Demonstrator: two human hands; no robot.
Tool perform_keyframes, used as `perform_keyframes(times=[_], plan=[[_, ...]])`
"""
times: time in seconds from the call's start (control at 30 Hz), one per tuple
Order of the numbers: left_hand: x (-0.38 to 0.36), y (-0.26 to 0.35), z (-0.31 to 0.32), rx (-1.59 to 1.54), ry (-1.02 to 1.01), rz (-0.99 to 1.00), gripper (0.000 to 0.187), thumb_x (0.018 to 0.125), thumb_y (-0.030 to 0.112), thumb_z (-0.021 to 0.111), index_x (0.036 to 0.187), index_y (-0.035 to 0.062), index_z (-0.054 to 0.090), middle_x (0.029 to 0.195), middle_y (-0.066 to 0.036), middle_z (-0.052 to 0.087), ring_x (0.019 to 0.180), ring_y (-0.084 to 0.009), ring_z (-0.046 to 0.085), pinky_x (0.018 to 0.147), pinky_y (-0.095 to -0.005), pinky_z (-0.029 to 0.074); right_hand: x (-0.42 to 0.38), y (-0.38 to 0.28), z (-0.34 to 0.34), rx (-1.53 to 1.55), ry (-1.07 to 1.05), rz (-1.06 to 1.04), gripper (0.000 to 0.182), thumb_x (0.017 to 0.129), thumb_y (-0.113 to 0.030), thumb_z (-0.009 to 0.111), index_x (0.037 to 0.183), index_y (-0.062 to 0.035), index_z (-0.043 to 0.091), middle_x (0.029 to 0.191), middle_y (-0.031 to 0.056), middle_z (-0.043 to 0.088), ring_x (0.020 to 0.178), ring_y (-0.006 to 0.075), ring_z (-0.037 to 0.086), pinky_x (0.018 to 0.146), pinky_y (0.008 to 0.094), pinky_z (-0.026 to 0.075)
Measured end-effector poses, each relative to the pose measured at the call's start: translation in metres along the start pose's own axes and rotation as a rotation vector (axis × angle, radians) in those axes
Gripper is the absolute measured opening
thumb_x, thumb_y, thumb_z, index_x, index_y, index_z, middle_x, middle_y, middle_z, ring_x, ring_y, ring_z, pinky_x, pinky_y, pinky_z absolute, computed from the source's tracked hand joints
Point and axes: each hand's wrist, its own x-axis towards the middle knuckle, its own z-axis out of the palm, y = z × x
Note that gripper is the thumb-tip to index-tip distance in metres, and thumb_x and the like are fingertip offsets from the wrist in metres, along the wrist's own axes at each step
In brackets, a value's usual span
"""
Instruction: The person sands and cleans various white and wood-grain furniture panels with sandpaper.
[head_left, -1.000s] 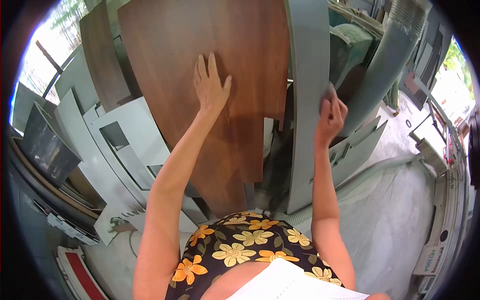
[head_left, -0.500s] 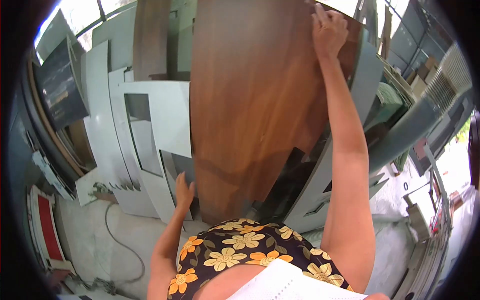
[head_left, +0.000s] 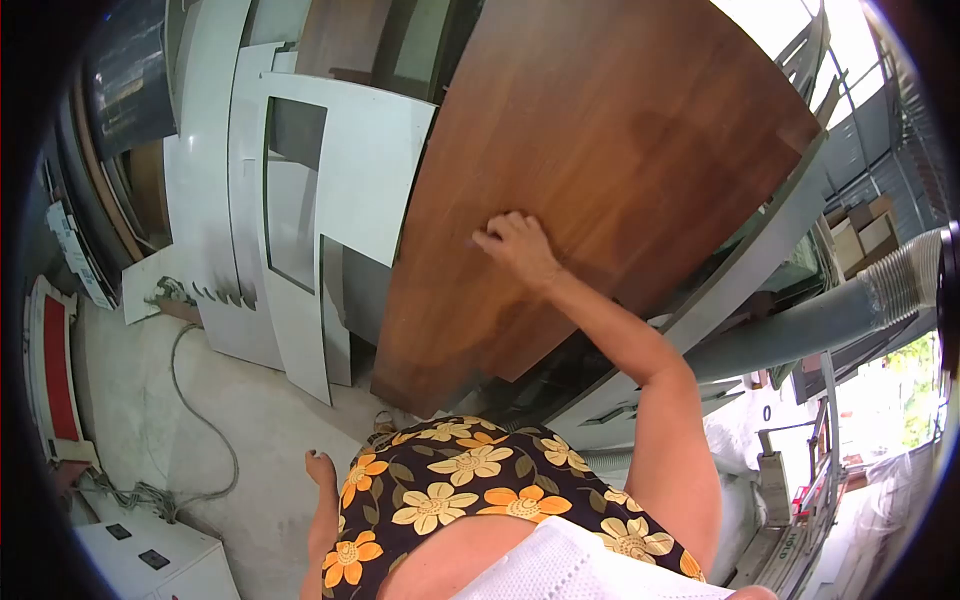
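A large brown wood-grain panel (head_left: 560, 110) leans upright in front of me, tilted to the right. My right hand (head_left: 518, 248) is over the middle of its face, fingers bent and slightly apart, holding nothing that shows; whether the fingertips touch the surface is hard to tell. Low at the left, beside my floral clothing, hangs my left hand (head_left: 320, 468). It is small in view, its fingers are partly hidden, and nothing shows in it. White panels with rectangular cutouts (head_left: 370, 150) stand left of the brown one.
A grey flexible duct (head_left: 800, 325) runs along the right. On the floor at the left lies a cable (head_left: 178, 375), near a white cabinet (head_left: 165, 555) and a red and white object (head_left: 57, 370). Dark curved sheets (head_left: 130, 85) lean at the far left.
My right hand has come down from the panel's top edge to its middle. My left hand has dropped lower. The view has shifted, and the brown panel appears more tilted to the right.
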Motion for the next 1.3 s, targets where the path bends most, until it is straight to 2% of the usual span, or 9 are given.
perform_keyframes(times=[0.23,0.37,0.47,0.67,0.87,1.03,1.13,1.23,1.3], plan=[[-0.015,-0.029,0.025,-0.053,-0.058,-0.112,0.029,0.075,0.01,0.057,0.101,-0.0024,0.058,0.097,-0.023,0.062,0.092,-0.0358,0.06,0.082,-0.0409,0.046,0.158,0.099,-0.112,-0.335,0.368,0.016,0.013,0.08,-0.013,0.063,0.093,-0.0159,0.066,0.07,0.0035,0.057,0.065,0.023,0.054,0.055,0.0371,0.042],[-0.003,-0.032,0.028,-0.099,-0.022,-0.146,0.028,0.075,0.011,0.056,0.1,-0.0021,0.06,0.095,-0.021,0.063,0.086,-0.0327,0.061,0.079,-0.039,0.048,0.244,0.117,-0.189,-0.476,0.452,0.517,0.034,0.086,-0.02,0.058,0.113,0.0,0.059,0.116,0.0132,0.058,0.112,0.0269,0.053,0.094,0.0363,0.041],[0.017,-0.063,0.059,-0.153,0.03,-0.148,0.029,0.075,0.013,0.056,0.099,-0.0023,0.06,0.085,-0.02,0.064,0.067,-0.0263,0.064,0.068,-0.0358,0.051,0.251,0.179,-0.151,-0.768,0.666,0.144,0.024,0.074,-0.025,0.071,0.098,-0.0198,0.068,0.083,0.0041,0.058,0.076,0.0237,0.055,0.066,0.0358,0.046],[0.017,-0.09,0.07,-0.141,-0.006,-0.134,0.03,0.076,0.012,0.055,0.102,-0.003,0.06,0.084,-0.018,0.064,0.064,-0.0241,0.064,0.062,-0.0348,0.052,0.191,0.054,-0.015,-0.462,0.216,0.046,0.007,0.081,-0.019,0.058,0.086,-0.0205,0.062,0.075,0.0016,0.054,0.067,0.0242,0.052,0.051,0.0391,0.04],[0.039,-0.099,0.051,-0.128,-0.092,-0.19,0.03,0.076,0.013,0.055,0.101,-0.0024,0.061,0.091,-0.019,0.064,0.074,-0.0272,0.064,0.066,-0.0348,0.05,0.012,-0.084,0.134,-0.139,-0.38,0.077,0.021,0.077,-0.017,0.055,0.097,-0.0204,0.063,0.083,0.002,0.054,0.08,0.023,0.052,0.063,0.0409,0.039],[0.077,-0.088,0.017,-0.184,-0.142,-0.219,0.029,0.075,0.015,0.057,0.098,-0.0017,0.062,0.094,-0.02,0.064,0.09,-0.0336,0.062,0.081,-0.0387,0.048,0.025,-0.112,0.115,-0.138,-0.279,0.209,0.01,0.079,-0.023,0.056,0.087,-0.0182,0.059,0.076,0.0045,0.053,0.076,0.0245,0.052,0.059,0.0416,0.04],[0.099,-0.089,0.008,-0.127,-0.13,-0.146,0.029,0.076,0.014,0.056,0.099,-0.0016,0.062,0.091,-0.02,0.065,0.081,-0.0306,0.064,0.075,-0.0376,0.05,0.126,-0.054,0.032,-0.513,-0.263,0.416,0.012,0.085,-0.024,0.052,0.094,-0.019,0.058,0.081,0.0046,0.054,0.079,0.0268,0.052,0.06,0.0448,0.04],[0.115,-0.082,0.0,-0.216,-0.182,-0.176,0.029,0.076,0.014,0.055,0.1,-0.0017,0.061,0.088,-0.02,0.065,0.069,-0.0266,0.065,0.066,-0.0353,0.052,0.144,0.006,-0.002,-0.329,0.363,0.493,0.017,0.081,-0.02,0.058,0.099,-0.0218,0.059,0.084,0.0022,0.055,0.078,0.0262,0.052,0.061,0.0439,0.041],[0.121,-0.079,0.004,-0.253,-0.199,-0.162,0.029,0.077,0.014,0.055,0.101,-0.0022,0.06,0.086,-0.019,0.065,0.063,-0.024,0.064,0.061,-0.0338,0.052,0.125,-0.004,0.001,-0.39,0.234,0.467,0.014,0.081,-0.02,0.062,0.094,-0.0213,0.064,0.084,0.0036,0.056,0.078,0.0247,0.054,0.059,0.0419,0.042]])
